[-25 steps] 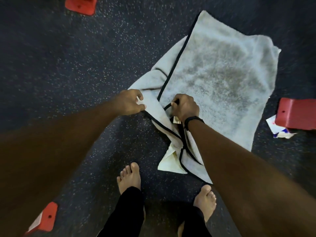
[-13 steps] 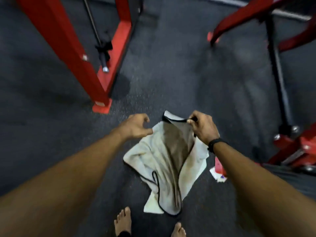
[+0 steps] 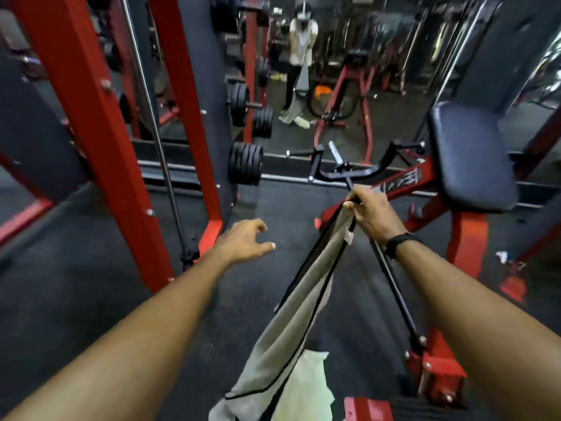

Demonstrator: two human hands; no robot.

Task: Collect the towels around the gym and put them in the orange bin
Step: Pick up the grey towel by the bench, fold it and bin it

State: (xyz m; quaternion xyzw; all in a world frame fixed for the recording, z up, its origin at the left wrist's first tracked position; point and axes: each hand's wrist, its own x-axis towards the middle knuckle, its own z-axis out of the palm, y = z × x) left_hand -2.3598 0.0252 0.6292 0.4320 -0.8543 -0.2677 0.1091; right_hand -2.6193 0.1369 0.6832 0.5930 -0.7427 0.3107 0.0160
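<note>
A grey towel with black trim (image 3: pixel 291 326) hangs from my right hand (image 3: pixel 372 212), which grips its top corner at about chest height. The towel's lower end trails near the bottom of the view. My left hand (image 3: pixel 243 241) is stretched out beside the towel, fingers loosely spread, holding nothing. In the wall mirror ahead an orange shape (image 3: pixel 322 91) shows on the floor; it may be the orange bin's reflection.
A red rack upright (image 3: pixel 91 132) stands at left with stacked black weight plates (image 3: pixel 244 164) behind it. A padded bench on a red frame (image 3: pixel 470 153) sits at right, with a black bar (image 3: pixel 394 293) slanting down to a red foot. The mirror reflects a person holding the towel.
The towel has been lifted off the floor by my right hand. My left hand has let go of it. The view has risen from the floor to the gym ahead.
</note>
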